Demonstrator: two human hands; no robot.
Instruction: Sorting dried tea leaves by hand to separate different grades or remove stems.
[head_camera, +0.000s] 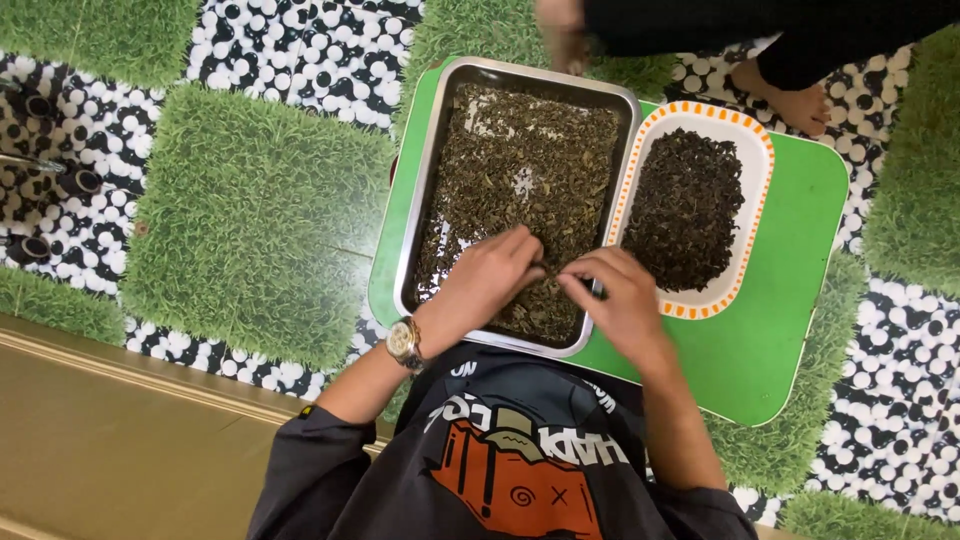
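Note:
A steel tray (432, 160) holds a layer of dried brownish-green leaves (530, 150). Both hands are over its near end. My left hand (490, 278), with a wristwatch (404, 343) on the wrist, lies on the leaves with its fingers curled. My right hand (622, 298) is at the tray's near right corner, with its fingertips pinched together against the left hand's fingers. Small bits of leaf seem to be held between them. To the right is a white oval dish with an orange-patterned rim (762, 160), which holds darker sorted leaves (685, 205).
Tray and dish rest on a low green table (790, 310) over a floor of grass-print and pebble-print tiles (250, 210). Another person stands at the far side, with a bare foot (795, 100) and a hand (562, 35) near the tray's far edge. A brown surface (130, 440) is at lower left.

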